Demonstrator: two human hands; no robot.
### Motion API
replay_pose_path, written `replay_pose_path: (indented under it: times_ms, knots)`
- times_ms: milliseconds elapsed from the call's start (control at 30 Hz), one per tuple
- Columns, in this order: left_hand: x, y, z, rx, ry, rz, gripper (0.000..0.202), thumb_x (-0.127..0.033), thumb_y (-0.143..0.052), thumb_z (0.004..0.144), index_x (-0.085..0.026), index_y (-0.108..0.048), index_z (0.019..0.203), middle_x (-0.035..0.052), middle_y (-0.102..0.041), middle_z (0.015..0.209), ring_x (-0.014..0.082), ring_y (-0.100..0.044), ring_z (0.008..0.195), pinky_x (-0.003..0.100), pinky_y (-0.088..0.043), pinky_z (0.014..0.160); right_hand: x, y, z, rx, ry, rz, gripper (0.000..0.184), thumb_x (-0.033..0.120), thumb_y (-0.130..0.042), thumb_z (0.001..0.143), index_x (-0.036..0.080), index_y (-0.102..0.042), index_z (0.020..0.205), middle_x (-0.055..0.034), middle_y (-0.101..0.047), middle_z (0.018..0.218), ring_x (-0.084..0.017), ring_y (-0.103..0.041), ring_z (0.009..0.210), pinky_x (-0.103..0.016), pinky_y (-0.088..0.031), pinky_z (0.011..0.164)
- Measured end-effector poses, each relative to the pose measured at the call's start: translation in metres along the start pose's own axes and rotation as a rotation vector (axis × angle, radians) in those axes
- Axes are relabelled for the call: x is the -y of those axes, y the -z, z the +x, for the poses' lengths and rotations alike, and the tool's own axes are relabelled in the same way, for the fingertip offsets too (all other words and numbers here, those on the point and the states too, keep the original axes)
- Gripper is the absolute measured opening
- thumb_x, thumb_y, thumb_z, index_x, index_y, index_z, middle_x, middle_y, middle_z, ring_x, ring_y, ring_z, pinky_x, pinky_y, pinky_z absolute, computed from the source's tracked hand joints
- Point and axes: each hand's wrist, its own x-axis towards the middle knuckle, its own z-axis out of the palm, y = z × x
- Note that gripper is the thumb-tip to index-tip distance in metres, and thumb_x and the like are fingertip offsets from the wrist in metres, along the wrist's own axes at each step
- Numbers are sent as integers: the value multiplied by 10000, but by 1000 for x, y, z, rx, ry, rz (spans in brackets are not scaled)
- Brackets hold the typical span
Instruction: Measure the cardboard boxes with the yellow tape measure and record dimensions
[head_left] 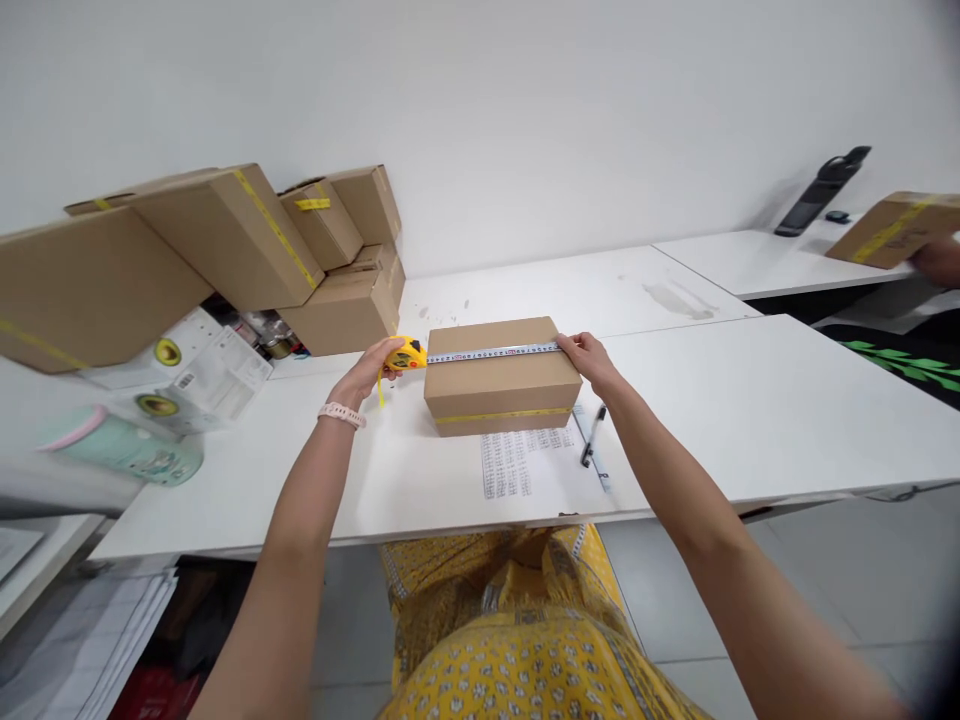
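A closed brown cardboard box [495, 385] with a yellow strip along its front side sits on the white table before me. My left hand [373, 368], at the box's left end, is closed around the yellow case of a tape measure [406, 353]. Its blade runs out across the top of the box to the right edge. There my right hand [585, 357] pinches the blade's end against the box. Under the front of the box lies a sheet of paper [517, 470] with handwritten columns, partly covered. A black-and-clear pen [593, 437] rests on its right side.
Stacked cardboard boxes [247, 235] stand at the back left. A mint tumbler [127, 447] and a white avocado-printed box [199, 365] are nearer. On the right, a dark bottle [821, 192] stands near another person's hand [939, 262] on a cardboard box [896, 228].
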Motion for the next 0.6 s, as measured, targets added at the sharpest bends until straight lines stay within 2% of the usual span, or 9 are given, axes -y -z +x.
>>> replay_pose_path:
  times_ms: [167, 400, 600]
  knots:
    - [-1, 5, 5, 35, 8, 6, 552, -611, -758, 715, -143, -677, 996, 55, -679, 818, 113, -555, 560, 232, -364, 486, 3, 1, -6, 39, -3, -39, 382, 575, -648, 876, 214, -555, 795, -41, -653, 890, -163, -557, 761, -296, -395, 633]
    - [2, 8, 5, 93, 18, 42, 510, -619, -700, 773, -145, -688, 962, 55, -680, 775, 129, -556, 580, 234, -371, 489, -2, 0, -1, 30, 0, -63, 429, 612, -626, 878, 202, -570, 765, -38, -647, 834, -151, -532, 715, -287, -371, 594]
    - [-4, 4, 2, 55, 10, 66, 516, -612, -700, 761, -147, -701, 983, 81, -724, 869, 125, -571, 601, 229, -395, 511, 8, 3, -2, -16, 72, -369, 469, 588, -543, 928, 231, -492, 628, -11, -555, 650, -159, -462, 635, -320, -315, 610]
